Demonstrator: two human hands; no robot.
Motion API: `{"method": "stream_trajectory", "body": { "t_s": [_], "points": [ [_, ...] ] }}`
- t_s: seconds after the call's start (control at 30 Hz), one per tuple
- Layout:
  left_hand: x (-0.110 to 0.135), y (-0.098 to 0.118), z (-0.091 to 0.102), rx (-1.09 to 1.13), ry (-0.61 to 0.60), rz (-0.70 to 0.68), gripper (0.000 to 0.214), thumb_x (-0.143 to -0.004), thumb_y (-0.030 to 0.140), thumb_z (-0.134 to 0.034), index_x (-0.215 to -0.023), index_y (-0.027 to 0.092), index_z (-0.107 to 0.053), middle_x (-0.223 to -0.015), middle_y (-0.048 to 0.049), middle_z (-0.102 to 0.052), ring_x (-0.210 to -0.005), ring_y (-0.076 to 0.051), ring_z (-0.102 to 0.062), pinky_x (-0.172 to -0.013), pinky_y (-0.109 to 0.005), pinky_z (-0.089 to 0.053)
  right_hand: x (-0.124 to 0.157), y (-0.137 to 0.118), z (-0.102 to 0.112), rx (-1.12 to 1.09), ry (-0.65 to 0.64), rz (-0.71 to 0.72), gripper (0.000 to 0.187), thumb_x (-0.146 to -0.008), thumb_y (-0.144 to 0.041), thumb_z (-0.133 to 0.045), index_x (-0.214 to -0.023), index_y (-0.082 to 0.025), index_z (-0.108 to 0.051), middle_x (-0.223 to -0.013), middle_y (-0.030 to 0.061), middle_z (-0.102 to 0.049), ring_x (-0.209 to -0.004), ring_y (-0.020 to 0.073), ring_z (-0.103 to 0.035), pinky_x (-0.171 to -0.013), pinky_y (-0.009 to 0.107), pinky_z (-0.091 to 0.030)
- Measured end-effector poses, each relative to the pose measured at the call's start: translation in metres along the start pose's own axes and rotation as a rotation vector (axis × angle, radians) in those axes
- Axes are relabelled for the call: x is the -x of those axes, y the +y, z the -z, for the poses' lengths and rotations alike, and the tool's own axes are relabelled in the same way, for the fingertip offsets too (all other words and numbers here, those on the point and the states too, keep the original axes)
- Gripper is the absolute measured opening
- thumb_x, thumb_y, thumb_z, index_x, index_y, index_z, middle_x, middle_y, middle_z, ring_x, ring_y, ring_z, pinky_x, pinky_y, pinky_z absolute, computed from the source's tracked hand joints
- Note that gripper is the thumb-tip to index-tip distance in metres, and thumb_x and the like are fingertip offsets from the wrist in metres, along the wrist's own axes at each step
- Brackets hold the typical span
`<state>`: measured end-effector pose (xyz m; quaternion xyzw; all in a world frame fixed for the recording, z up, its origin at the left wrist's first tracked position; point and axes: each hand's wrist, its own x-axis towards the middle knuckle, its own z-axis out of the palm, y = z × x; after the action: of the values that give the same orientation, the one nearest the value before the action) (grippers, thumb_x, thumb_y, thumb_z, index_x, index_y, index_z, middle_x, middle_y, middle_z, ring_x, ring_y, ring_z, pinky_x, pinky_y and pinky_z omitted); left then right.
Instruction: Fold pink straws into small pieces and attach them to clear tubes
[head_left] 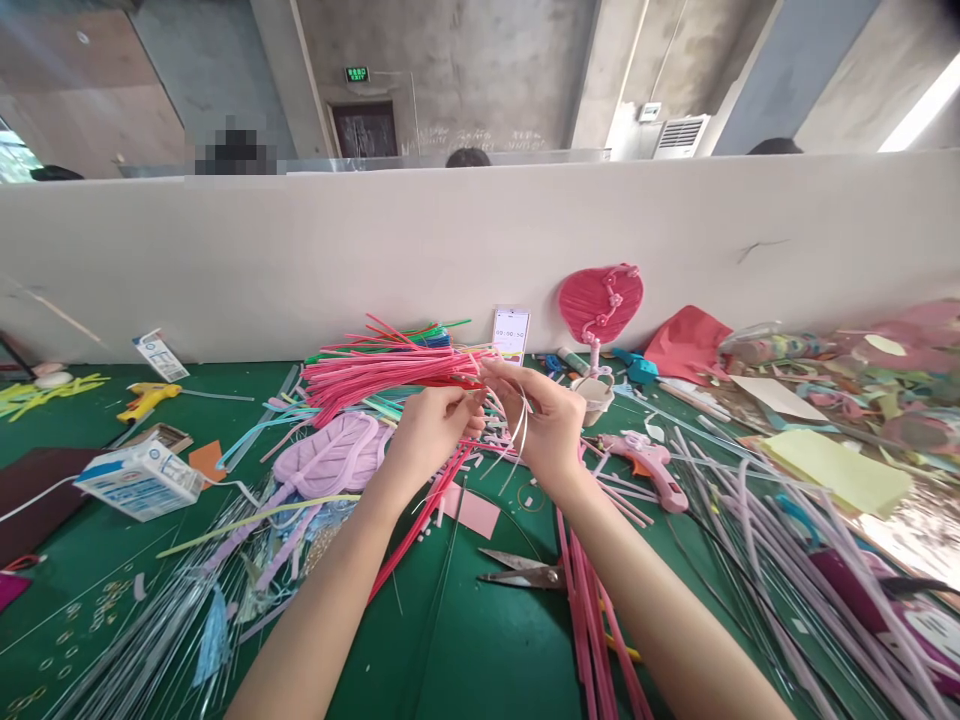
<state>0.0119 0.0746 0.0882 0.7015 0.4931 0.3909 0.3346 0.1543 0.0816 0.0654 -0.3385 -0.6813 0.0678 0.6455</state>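
My left hand [431,430] and my right hand [551,410] are raised close together above the middle of the table, fingertips nearly meeting. Thin white strips [519,428] curve down from the pinched fingers of my right hand. My left thumb and fingers are pressed together too, but what lies between them is too small to make out. Just behind the hands lies a thick bundle of pink pipe cleaners [375,375]. Below them, scissors [525,574] rest with blades apart beside a pink paper card [471,510]. A lilac leaf shape [330,455] lies left of my left hand.
A phone [511,333] showing a timer leans on the white partition [420,240]. A yellow glue gun [148,400] lies left, a pink glue gun [649,465] right. Wire stems [172,600] cover the left front; a red fan-like piece [600,303] stands at the back.
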Motion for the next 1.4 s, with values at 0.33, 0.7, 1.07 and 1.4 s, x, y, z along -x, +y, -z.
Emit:
{"method": "stream_trajectory", "body": {
  "t_s": [0.33, 0.7, 1.07, 1.4],
  "points": [
    [0.0018, 0.0031, 0.0042, -0.021, 0.038, -0.015, 0.04, -0.089, 0.047, -0.049, -0.066, 0.016, -0.06, -0.064, -0.0033, -0.069, -0.048, -0.014, -0.064, -0.045, -0.02, -0.046, 0.0022, -0.0046, -0.006, -0.093, -0.053, -0.068, 0.018, -0.085, -0.015, -0.056, -0.095, -0.024, -0.068, -0.095, 0.0031, -0.073, -0.089, 0.0173, -0.07, -0.078, 0.031, -0.059],
    [-0.0018, -0.0023, 0.0068, -0.055, 0.037, -0.044, 0.029, -0.088, 0.039, -0.052, -0.078, 0.017, -0.069, -0.073, -0.0053, -0.074, -0.071, -0.02, -0.071, -0.066, -0.028, -0.054, 0.0025, -0.0026, -0.0022, 0.009, 0.042, -0.017, 0.022, -0.085, -0.01, -0.052, -0.091, -0.026, -0.068, -0.086, -0.0006, -0.075, -0.077, 0.0153, -0.071, -0.073, 0.029, -0.057],
    [-0.0016, -0.0017, 0.0039, -0.019, 0.056, -0.022, 0.038, -0.087, 0.047, -0.052, -0.075, 0.015, -0.067, -0.071, -0.0067, -0.073, -0.067, -0.02, -0.07, -0.062, -0.027, -0.055, -0.0008, -0.0017, 0.0007, 0.015, 0.006, 0.018, 0.036, -0.085, -0.011, -0.055, -0.112, -0.03, -0.07, -0.102, -0.0005, -0.075, -0.087, 0.0166, -0.073, -0.077, 0.029, -0.06],
    [-0.0029, -0.0045, 0.0047, -0.04, 0.02, -0.02, 0.034, -0.088, 0.044, -0.051, -0.077, 0.016, -0.069, -0.077, -0.0069, -0.075, -0.072, -0.022, -0.072, -0.069, -0.03, -0.055, -0.001, -0.0036, 0.0015, -0.003, 0.056, -0.023, 0.03, -0.088, -0.014, -0.053, -0.108, -0.029, -0.071, -0.098, -0.0018, -0.076, -0.085, 0.0147, -0.073, -0.078, 0.029, -0.06]
  ]
}}
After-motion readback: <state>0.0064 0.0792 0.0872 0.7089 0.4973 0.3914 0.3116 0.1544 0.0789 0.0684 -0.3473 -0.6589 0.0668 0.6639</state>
